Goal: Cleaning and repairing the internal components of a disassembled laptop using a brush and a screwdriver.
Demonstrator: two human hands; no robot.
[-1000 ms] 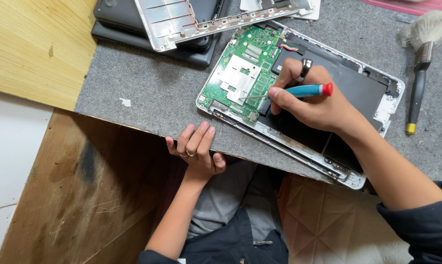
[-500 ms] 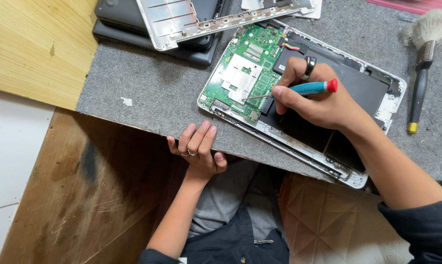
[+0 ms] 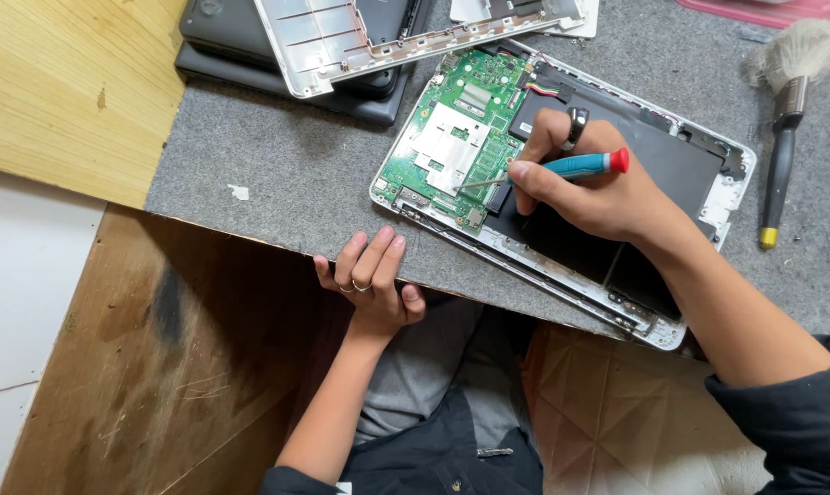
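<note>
An opened white laptop base (image 3: 708, 215) lies on the grey mat, its green circuit board (image 3: 456, 147) and black battery (image 3: 653, 165) exposed. My right hand (image 3: 589, 188) holds a blue screwdriver with a red cap (image 3: 585, 165); its thin tip rests on the board near the metal shield. My left hand (image 3: 369, 284) grips the near edge of the grey-covered table (image 3: 277, 174), fingers curled over the top, rings on two fingers.
A white laptop cover (image 3: 342, 41) lies on dark laptops (image 3: 241, 41) at the back. A dusting brush with black handle (image 3: 786, 119) lies at the right. A wooden board (image 3: 57, 82) sits left. My lap is below the table edge.
The view has shifted slightly. My right hand has moved the screwdriver tip a little left onto the circuit board. My left hand stays on the table edge.
</note>
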